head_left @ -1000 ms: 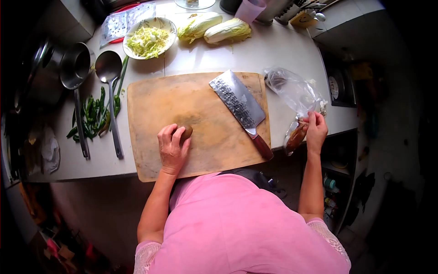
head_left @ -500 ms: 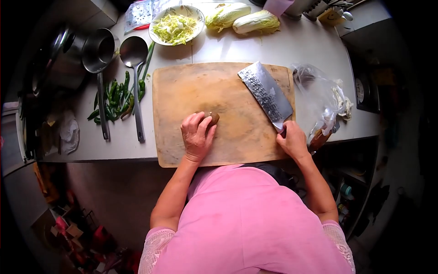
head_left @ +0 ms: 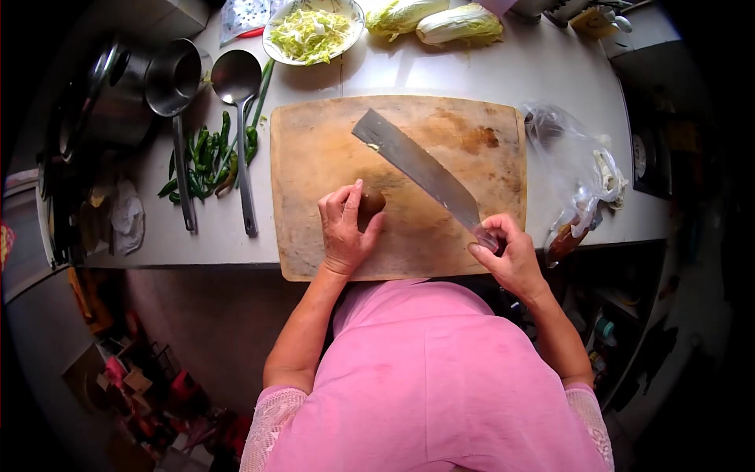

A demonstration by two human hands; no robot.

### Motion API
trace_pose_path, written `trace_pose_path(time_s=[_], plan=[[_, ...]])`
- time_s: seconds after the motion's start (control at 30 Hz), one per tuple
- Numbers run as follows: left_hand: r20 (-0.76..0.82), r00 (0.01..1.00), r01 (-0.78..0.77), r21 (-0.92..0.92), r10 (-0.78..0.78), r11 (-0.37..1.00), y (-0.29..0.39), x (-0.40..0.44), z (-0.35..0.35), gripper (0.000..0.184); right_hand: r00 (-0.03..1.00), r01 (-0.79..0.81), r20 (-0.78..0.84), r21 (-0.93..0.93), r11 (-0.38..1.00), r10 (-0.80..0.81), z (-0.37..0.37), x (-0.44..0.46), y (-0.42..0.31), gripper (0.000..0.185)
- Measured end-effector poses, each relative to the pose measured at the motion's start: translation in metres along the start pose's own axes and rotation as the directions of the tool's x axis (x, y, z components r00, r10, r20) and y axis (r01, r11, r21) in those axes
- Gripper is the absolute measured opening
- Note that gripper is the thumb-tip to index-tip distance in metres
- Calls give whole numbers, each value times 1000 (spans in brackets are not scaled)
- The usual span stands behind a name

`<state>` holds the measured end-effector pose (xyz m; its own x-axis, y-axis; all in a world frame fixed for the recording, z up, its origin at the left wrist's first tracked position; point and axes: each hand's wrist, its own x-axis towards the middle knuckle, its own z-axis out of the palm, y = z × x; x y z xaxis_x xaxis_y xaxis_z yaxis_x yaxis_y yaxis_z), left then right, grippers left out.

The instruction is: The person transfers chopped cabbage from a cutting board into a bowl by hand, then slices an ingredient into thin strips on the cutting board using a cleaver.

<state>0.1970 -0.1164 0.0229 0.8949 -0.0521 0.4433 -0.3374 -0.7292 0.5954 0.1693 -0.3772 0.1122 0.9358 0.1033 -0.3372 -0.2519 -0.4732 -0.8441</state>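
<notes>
Left grip (head_left: 344, 236) has fingers and thumb clamped lightly about one brown piece (head_left: 373, 204), which sits near the middle of the one cutting board (head_left: 311, 134); right grip (head_left: 510, 256) is clenched on the handle of one cleaver (head_left: 421, 167), whose blade slants over the board toward the far left; whether it touches the wood I cannot tell. Step in hand, as I judge it, is steadying the piece with the blade at the ready; the next move would call for fingertips tucked back from the edge and the piece stopped from rolling. One clear plastic bag (head_left: 570, 153) lies on the worktop (head_left: 425, 71) just right of the board, one brown item (head_left: 564, 241) at its near end; to the left lie two ladles (head_left: 236, 75), with green peppers (head_left: 206, 161) around their handles, too bunched to count; beyond the board are one bowl (head_left: 359, 35) of shredded cabbage (head_left: 311, 35) and two pale cabbages (head_left: 464, 25); one pot (head_left: 110, 106) stands far left.
</notes>
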Motion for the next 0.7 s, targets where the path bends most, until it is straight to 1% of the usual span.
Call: trace_pose_path(time_s=[0.07, 0.1, 0.17, 0.2, 0.27, 0.3, 0.33, 0.37, 0.4, 0.43, 0.47, 0.5, 0.53, 0.57, 0.6, 0.63, 0.7], plan=[[31, 999, -33, -25, 34, 999, -6, 0, -1, 41, 1000, 6, 4, -42, 999, -6, 6, 2, 7, 31], [32, 999, -28, -22, 29, 999, -7, 0, -2, 41, 1000, 5, 10, -41, 999, -4, 8, 2, 10, 31], [16, 1000, -18, -81, 19, 997, -2, 4, -4, 30, 1000, 15, -12, -34, 999, -16, 9, 2, 14, 30], [15, 1000, -13, -81, 14, 997, -1, 4, -4, 30, 1000, 14, -8, -36, 999, -15, 10, 2, 15, 30], [35, 996, 83, -139, -79, 987, 1, 3, -6, 14, 999, -42, -5, 88, 995, 42, 10, 3, 17, 26], [34, 996, 84, -138, -80, 987, 1, 4, -10, 14, 999, -41, -3, 87, 995, 41, 9, 4, 17, 26], [-38, 978, 193, -188, -203, 963, -1, 5, -18, 8, 993, -116, 35, 188, 975, 112, 7, 4, 17, 24], [-102, 940, 295, -243, -326, 924, -5, 4, -28, 6, 981, -193, 81, 284, 939, 177, 4, 4, 16, 22], [-196, 917, 299, -241, -348, 923, -12, 1, -42, 8, 981, -194, 86, 284, 939, 176, 1, 4, 15, 22], [-287, 886, 304, -237, -365, 923, -23, -5, -60, 10, 968, -250, 104, 285, 925, 230, -2, 4, 14, 21], [-276, 898, 336, -73, -343, 939, -41, -19, -81, 10, 952, -304, 121, 286, 909, 281, -4, 5, 15, 20], [-259, 910, 357, 92, -324, 930, -59, -33, -100, 11, 952, -305, 126, 289, 908, 279, -4, 5, 17, 20], [-318, 908, 371, 301, -274, 879, -69, -40, -115, 13, 950, -310, 127, 296, 904, 284, -4, 5, 19, 20], [-364, 907, 381, 494, -212, 782, -73, -44, -125, 15, 949, -315, 129, 302, 900, 289, -4, 6, 21, 20], [-429, 871, 463, 548, -242, 696, -72, -47, -131, 24, 943, -329, 150, 301, 895, 297, -4, 7, 20, 20], [-429, 870, 465, 550, -243, 694, -74, -52, -134, 24, 942, -331, 153, 300, 895, 297, -5, 8, 19, 20], [-452, 857, 464, 469, -247, 751, -82, -68, -133, 28, 926, -371, 161, 229, 900, 341, -5, 9, 15, 24]])
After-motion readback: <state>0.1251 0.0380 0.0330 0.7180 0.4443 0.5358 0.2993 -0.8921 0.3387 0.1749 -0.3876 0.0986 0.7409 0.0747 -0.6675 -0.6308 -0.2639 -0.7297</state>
